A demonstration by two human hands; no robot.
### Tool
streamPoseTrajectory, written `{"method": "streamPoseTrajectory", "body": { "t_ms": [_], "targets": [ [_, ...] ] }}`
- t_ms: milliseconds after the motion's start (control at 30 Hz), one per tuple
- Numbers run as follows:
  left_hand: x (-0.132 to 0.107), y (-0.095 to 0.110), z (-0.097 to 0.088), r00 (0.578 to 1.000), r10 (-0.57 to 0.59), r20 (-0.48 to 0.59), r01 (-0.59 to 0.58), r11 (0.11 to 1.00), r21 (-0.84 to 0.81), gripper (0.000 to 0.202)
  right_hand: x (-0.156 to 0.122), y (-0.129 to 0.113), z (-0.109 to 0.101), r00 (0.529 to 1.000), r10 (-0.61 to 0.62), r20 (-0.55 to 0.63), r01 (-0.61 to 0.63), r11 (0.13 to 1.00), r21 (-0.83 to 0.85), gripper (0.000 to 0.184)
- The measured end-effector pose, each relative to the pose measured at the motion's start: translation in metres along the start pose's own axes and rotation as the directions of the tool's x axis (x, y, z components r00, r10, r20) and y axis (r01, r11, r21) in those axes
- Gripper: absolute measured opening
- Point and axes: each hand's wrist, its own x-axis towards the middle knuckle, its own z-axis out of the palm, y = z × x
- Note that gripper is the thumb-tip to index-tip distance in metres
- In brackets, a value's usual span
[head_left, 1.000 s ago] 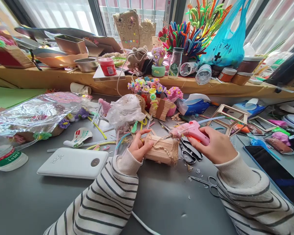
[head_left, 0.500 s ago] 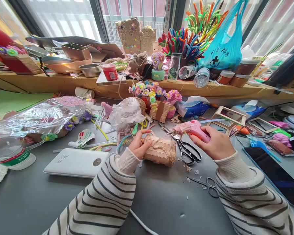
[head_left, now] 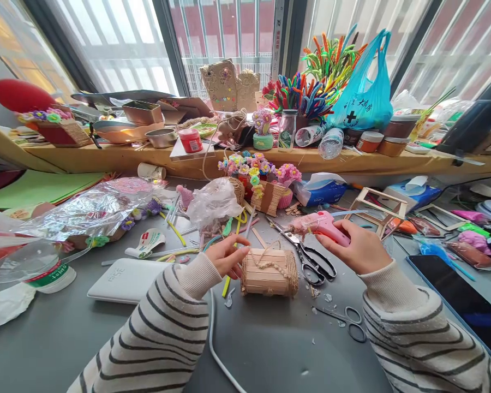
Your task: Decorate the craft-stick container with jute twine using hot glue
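Note:
A small barrel-shaped basket of wooden sticks with twine around one end and a twine handle lies on the grey table. My left hand rests just left of it, fingers apart and loosely curled, holding nothing. My right hand is closed round the grip of a pink glue gun, whose nozzle points left above the large black-handled scissors.
Small scissors lie near my right sleeve. A white power bank and its cable are at the left, a dark tablet at the right. Pipe-cleaner flowers, plastic bags, a wooden frame and a cluttered windowsill fill the back.
My left hand has let go of the stick basket, which now lies on the table. The glue gun has lifted slightly away from it. The camera has tilted up.

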Motion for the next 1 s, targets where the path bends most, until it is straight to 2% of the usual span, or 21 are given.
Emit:
{"method": "streamPoseTrajectory", "body": {
  "t_ms": [67,133,167,233,300,367,500,600,733,1000],
  "targets": [
    [0.01,0.001,-0.005,0.994,0.1,-0.036,-0.093,0.982,0.165,0.026,0.001,0.002,-0.001,1.0,0.006,-0.005,-0.006,1.0,-0.001,0.04],
    [0.022,0.003,-0.006,0.95,0.287,-0.124,-0.234,0.915,0.329,0.022,0.002,0.003,-0.002,1.0,0.004,-0.008,-0.004,1.0,0.001,0.04],
    [0.027,0.004,-0.004,0.931,0.342,-0.124,-0.274,0.884,0.379,0.022,0.003,0.004,-0.002,1.0,-0.003,-0.01,0.003,1.0,0.001,0.04],
    [0.037,0.006,0.001,0.942,0.334,-0.019,-0.294,0.855,0.427,0.028,0.003,0.004,-0.002,1.0,-0.014,-0.014,0.014,1.0,-0.006,0.041],
    [0.044,0.005,0.007,0.972,0.217,0.095,-0.237,0.876,0.42,0.034,0.002,0.003,-0.002,1.0,-0.023,-0.002,0.023,1.0,-0.019,0.041],
    [0.048,0.002,0.013,0.974,0.13,0.187,-0.19,0.917,0.35,0.036,0.002,0.003,-0.002,0.999,-0.027,0.018,0.028,0.999,-0.03,0.041],
    [0.049,-0.006,0.02,0.96,0.103,0.259,-0.149,0.975,0.163,0.034,0.0,0.003,-0.001,0.998,-0.056,0.027,0.057,0.998,-0.037,0.04],
    [0.047,-0.009,0.023,0.965,0.1,0.243,-0.101,0.995,-0.005,0.029,-0.002,0.003,0.001,0.996,-0.086,0.032,0.087,0.995,-0.044,0.038],
    [0.045,-0.009,0.025,0.973,0.156,0.172,-0.119,0.971,-0.208,0.023,-0.005,0.001,0.004,0.993,-0.113,0.043,0.115,0.993,-0.038,0.036],
    [0.039,-0.014,0.022,0.962,0.233,0.143,-0.165,0.912,-0.376,0.022,-0.01,-0.002,0.015,0.984,-0.175,0.045,0.175,0.985,0.008,0.029]
  ]
}}
